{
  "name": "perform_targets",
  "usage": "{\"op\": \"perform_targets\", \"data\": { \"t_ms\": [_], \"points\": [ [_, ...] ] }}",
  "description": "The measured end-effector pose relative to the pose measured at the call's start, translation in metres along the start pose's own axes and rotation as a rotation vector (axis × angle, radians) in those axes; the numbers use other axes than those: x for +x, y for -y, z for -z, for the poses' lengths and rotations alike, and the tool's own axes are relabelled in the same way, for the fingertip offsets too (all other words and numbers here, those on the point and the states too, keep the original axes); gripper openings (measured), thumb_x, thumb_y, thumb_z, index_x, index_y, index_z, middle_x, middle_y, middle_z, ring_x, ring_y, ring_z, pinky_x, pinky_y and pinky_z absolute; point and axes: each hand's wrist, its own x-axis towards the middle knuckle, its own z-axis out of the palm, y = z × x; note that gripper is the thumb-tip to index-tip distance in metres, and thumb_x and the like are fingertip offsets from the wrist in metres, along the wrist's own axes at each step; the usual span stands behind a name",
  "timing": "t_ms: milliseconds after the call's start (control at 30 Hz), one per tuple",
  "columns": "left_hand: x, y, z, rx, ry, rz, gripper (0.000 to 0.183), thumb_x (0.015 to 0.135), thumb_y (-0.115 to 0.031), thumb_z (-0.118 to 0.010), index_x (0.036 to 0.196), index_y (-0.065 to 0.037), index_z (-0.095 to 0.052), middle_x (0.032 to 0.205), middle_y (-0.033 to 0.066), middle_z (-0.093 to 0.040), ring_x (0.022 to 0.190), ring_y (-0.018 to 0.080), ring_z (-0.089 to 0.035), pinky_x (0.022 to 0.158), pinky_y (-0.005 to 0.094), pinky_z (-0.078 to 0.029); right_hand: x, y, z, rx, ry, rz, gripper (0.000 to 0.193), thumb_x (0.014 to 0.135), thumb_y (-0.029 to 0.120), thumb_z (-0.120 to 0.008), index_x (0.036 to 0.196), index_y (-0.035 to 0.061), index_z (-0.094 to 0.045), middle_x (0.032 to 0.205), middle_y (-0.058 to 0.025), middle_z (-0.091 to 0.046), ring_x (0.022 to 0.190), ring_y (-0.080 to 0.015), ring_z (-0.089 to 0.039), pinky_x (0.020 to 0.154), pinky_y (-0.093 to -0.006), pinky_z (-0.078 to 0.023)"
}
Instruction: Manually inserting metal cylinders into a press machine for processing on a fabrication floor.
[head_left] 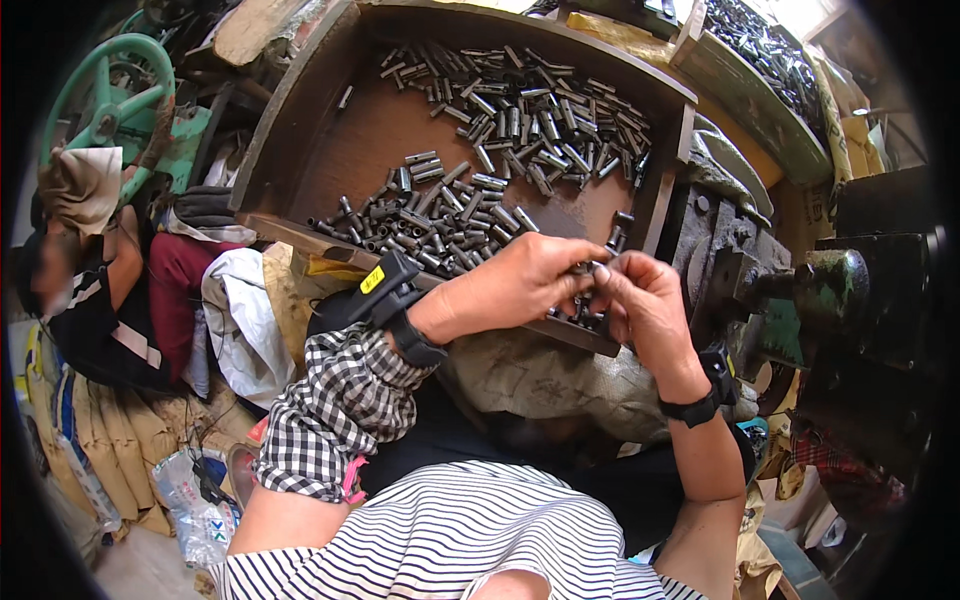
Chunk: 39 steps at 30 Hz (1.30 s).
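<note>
My left hand (pixel 520 280) and my right hand (pixel 645 298) meet above the near right corner of a wooden tray (pixel 330 150). The fingers of both are closed in a pinch around a small metal piece, mostly hidden between the fingertips. Below and around my hands lie short dark metal tubes (pixel 400 225), some loose in the near part of the tray. A bigger heap of shiny metal tubes (pixel 550 125) spreads over the tray's far side. Several tubes show just under my fingers at the near corner.
A dark machine (pixel 850 285) with a round spindle stands close on my right. Another bin (pixel 760 70) of metal parts sits at the far right. At the left are a green handwheel (pixel 105 120), a seated person (pixel 85 270) and a white cloth (pixel 245 310). Sacking (pixel 560 385) hangs below the tray.
</note>
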Motion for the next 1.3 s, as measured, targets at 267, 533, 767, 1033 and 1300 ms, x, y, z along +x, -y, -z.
{"op": "perform_targets", "data": {
  "t_ms": [267, 533, 767, 1033, 1300],
  "points": [
    [-0.008, 0.008, 0.023, -0.473, -0.194, 0.246, 0.033, 0.098, -0.016, -0.052, 0.127, 0.0, -0.051, 0.081, 0.0009, -0.062, 0.065, 0.0026, -0.059, 0.047, 0.0151, -0.045, 0.049, 0.028, -0.016, -0.34, -0.003, 0.289, 0.035, 0.093, 0.03, -0.062, 0.081, -0.0024, -0.06, 0.062, -0.0069, -0.062, 0.043, -0.0098, -0.052, 0.037, -0.0244, -0.04],
    [-0.01, 0.009, 0.038, -0.8, -0.478, 0.185, 0.022, 0.088, -0.011, -0.062, 0.108, -0.002, -0.057, 0.087, 0.0084, -0.065, 0.072, 0.0149, -0.068, 0.05, 0.0199, -0.052, 0.115, 0.027, 0.015, -1.931, -0.34, 0.745, 0.009, 0.079, 0.004, -0.059, 0.088, 0.0026, -0.06, 0.095, -0.0135, -0.059, 0.081, -0.0266, -0.068, 0.065, -0.0356, -0.055],
    [-0.018, 0.014, 0.022, 0.856, -0.298, 0.0, 0.022, 0.075, -0.017, -0.073, 0.084, -0.002, -0.061, 0.072, 0.0111, -0.062, 0.07, 0.0271, -0.065, 0.063, 0.039, -0.051, 0.109, 0.032, 0.022, -1.767, -0.137, 0.903, 0.014, 0.08, 0.011, -0.062, 0.091, 0.003, -0.058, 0.088, -0.0151, -0.058, 0.071, -0.0305, -0.065, 0.062, -0.0401, -0.053],
    [-0.016, 0.021, 0.02, 1.026, -0.079, 0.06, 0.019, 0.073, -0.018, -0.07, 0.079, -0.003, -0.06, 0.078, 0.0136, -0.063, 0.079, 0.0339, -0.064, 0.069, 0.0452, -0.05, 0.053, 0.004, 0.007, -1.169, -0.134, 0.816, 0.024, 0.073, 0.008, -0.068, 0.089, 0.0006, -0.052, 0.078, -0.0182, -0.061, 0.071, -0.0352, -0.063, 0.063, -0.0414, -0.051],
    [-0.011, 0.025, 0.017, 1.018, -0.105, 0.049, 0.018, 0.073, -0.018, -0.065, 0.074, -0.001, -0.059, 0.077, 0.017, -0.062, 0.08, 0.036, -0.063, 0.07, 0.0459, -0.05, 0.012, 0.017, -0.012, -0.992, -0.092, 0.677, 0.017, 0.078, 0.003, -0.066, 0.088, -0.0007, -0.054, 0.082, -0.0189, -0.063, 0.075, -0.036, -0.064, 0.064, -0.0393, -0.052]
  ]
}}
